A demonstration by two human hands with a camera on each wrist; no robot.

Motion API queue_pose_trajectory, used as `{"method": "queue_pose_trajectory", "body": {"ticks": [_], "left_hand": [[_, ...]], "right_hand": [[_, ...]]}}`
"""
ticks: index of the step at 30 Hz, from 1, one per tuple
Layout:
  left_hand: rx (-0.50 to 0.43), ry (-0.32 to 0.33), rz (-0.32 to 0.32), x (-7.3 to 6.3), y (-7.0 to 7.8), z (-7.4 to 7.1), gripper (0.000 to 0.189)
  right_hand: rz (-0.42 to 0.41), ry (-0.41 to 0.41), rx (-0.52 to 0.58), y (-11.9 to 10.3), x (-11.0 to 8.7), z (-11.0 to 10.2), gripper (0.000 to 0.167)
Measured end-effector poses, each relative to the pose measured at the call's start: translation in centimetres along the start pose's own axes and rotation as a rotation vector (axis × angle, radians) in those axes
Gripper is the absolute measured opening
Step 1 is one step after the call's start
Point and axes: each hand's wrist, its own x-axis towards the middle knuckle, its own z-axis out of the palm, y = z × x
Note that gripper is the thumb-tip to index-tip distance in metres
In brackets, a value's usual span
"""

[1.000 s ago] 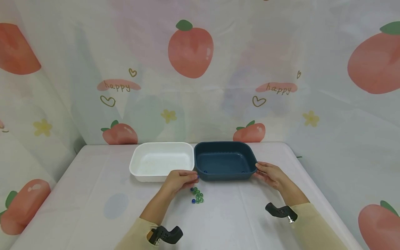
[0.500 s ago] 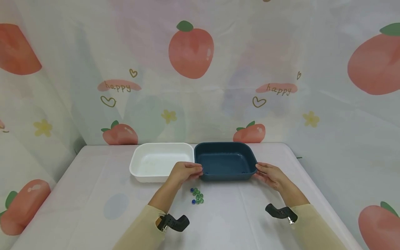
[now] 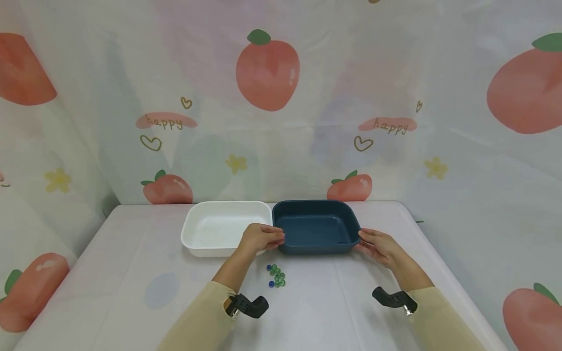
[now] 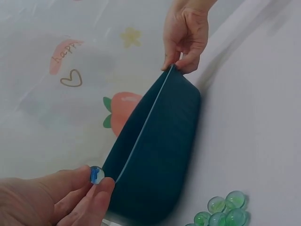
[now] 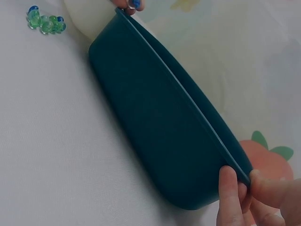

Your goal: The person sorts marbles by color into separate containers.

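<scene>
Fingers of the left hand (image 3: 260,237) pinch a small blue marble (image 4: 97,174) right at the near-left corner of the dark blue tray (image 3: 315,228), at the rim. A second ago that hand lay lower, on the table just before the tray's corner and above the loose marbles; it has since risen to the rim. The right hand (image 3: 381,246) has not shifted: thumb and fingers grip the tray's right-hand rim, as the right wrist view shows plainly. The blue tray sits toward the far edge of the table (image 3: 131,273), its left side touching the white tray (image 3: 221,228). A small heap of green and blue marbles (image 3: 276,275) lies on the cloth just in front of the two trays' meeting point, near the left wrist, unchanged from before
</scene>
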Motion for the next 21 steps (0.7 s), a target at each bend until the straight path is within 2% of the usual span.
{"method": "queue_pose_trajectory", "body": {"ticks": [11,21], "left_hand": [[0.026,0.006,-0.013,-0.2,0.1,0.3,0.019],[0.022,-0.012,-0.010,-1.0,-0.6,-0.2,0.022]], "right_hand": [[-0.001,-0.002,-0.005,-0.2,-0.2,0.1,0.062],[0.000,0.003,-0.005,0.0,0.2,-0.1,0.064]]}}
